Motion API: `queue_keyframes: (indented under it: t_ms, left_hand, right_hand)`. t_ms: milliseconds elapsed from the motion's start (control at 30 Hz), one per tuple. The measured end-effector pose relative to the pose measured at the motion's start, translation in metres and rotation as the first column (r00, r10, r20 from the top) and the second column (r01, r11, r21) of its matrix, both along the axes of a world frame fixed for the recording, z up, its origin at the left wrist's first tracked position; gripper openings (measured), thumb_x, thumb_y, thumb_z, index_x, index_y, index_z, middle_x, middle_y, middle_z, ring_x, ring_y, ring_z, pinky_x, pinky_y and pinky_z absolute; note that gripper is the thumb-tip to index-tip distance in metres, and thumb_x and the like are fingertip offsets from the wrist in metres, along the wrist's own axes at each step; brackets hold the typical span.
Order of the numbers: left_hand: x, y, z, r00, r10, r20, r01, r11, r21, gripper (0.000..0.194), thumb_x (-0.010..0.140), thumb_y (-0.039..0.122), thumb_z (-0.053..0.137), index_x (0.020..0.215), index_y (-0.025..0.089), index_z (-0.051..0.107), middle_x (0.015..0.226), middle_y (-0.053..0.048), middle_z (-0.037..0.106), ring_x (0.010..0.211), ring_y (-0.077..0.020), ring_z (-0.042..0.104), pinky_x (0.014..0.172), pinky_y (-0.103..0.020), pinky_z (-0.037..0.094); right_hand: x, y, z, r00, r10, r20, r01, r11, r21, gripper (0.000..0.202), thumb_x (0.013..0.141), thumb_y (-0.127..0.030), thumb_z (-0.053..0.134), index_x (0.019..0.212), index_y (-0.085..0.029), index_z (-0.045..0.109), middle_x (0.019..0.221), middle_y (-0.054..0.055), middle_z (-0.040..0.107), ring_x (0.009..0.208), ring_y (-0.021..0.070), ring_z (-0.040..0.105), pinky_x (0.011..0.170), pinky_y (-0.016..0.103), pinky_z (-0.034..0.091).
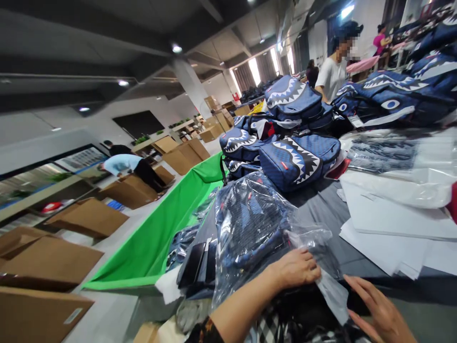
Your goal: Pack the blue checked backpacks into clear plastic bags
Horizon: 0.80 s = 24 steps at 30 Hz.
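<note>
A blue backpack point(250, 224) lies inside a clear plastic bag point(228, 267) on the dark table. My left hand point(298, 269) is closed on the bag near its right end, fingers curled into the film. From there a whitish flap of plastic point(333, 293) hangs toward my right hand point(378, 307). My right hand is open, its fingers apart beside the flap's edge; whether a fingertip touches it I cannot tell. Just beyond the bagged one, backpacks with shark-mouth prints point(300, 162) are piled up.
Left of the table stands a green fabric-sided bin point(153, 238) holding bagged items. White sheets point(389, 219) and a stack of plastic bags point(400, 162) lie on the right. Cardboard boxes point(46, 257) line the floor. A person in white point(330, 78) stands behind the pile; another bends over boxes.
</note>
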<state>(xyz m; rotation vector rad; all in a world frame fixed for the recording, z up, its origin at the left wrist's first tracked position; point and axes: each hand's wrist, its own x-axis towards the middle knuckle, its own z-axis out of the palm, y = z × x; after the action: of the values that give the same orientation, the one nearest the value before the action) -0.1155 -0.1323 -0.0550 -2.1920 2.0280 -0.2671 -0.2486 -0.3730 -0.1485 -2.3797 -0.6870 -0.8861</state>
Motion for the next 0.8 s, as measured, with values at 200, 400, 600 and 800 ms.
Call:
queue_keyframes:
  t_ms: [200, 400, 600, 800]
  left_hand:
    - [-0.016, 0.021, -0.019, 0.999, 0.012, -0.04, -0.012, 1.0, -0.003, 0.02, 0.099, 0.02, 0.053, 0.095, 0.014, 0.071, 0.124, -0.016, 0.07, 0.114, -0.0248, 0.064, 0.102, -0.042, 0.049]
    - [-0.018, 0.032, -0.02, 0.976, 0.068, -0.208, -0.134, 0.936, -0.326, 0.032, 0.103, 0.017, 0.043, 0.127, 0.012, 0.063, 0.12, -0.019, 0.074, 0.118, -0.0277, 0.068, 0.113, -0.051, 0.044]
    - [-0.013, 0.038, -0.014, 0.955, 0.032, -0.296, -0.149, 0.912, -0.381, 0.034, 0.104, 0.019, 0.046, 0.135, 0.013, 0.058, 0.121, -0.019, 0.074, 0.123, -0.0268, 0.066, 0.113, -0.046, 0.044]
    - [-0.02, 0.039, -0.011, 0.988, 0.051, -0.146, -0.093, 0.949, -0.302, 0.032, 0.102, 0.022, 0.049, 0.132, 0.019, 0.062, 0.106, -0.012, 0.078, 0.1, -0.023, 0.074, 0.095, -0.035, 0.057]
  right_hand:
    - [0.021, 0.018, -0.008, 0.997, 0.018, 0.072, -0.015, 0.999, -0.05, 0.035, 0.094, -0.011, 0.047, 0.12, -0.02, 0.069, 0.095, 0.007, 0.071, 0.083, 0.0162, 0.068, 0.073, 0.026, 0.054]
    - [-0.002, 0.011, -0.031, 0.999, 0.045, -0.017, -0.044, 0.997, 0.058, 0.035, 0.098, -0.015, 0.046, 0.123, -0.022, 0.07, 0.086, 0.006, 0.07, 0.073, 0.0155, 0.067, 0.07, 0.025, 0.055]
    - [0.022, -0.03, 0.018, 0.997, 0.073, 0.011, -0.073, 0.997, -0.008, 0.033, 0.1, -0.025, 0.048, 0.127, -0.029, 0.068, 0.1, 0.003, 0.076, 0.085, 0.0178, 0.073, 0.074, 0.022, 0.059]
    - [0.118, 0.026, 0.091, 0.988, 0.146, 0.052, -0.144, 0.989, -0.042, 0.039, 0.096, -0.023, 0.048, 0.13, -0.027, 0.068, 0.116, 0.01, 0.072, 0.103, 0.0253, 0.07, 0.084, 0.037, 0.059]
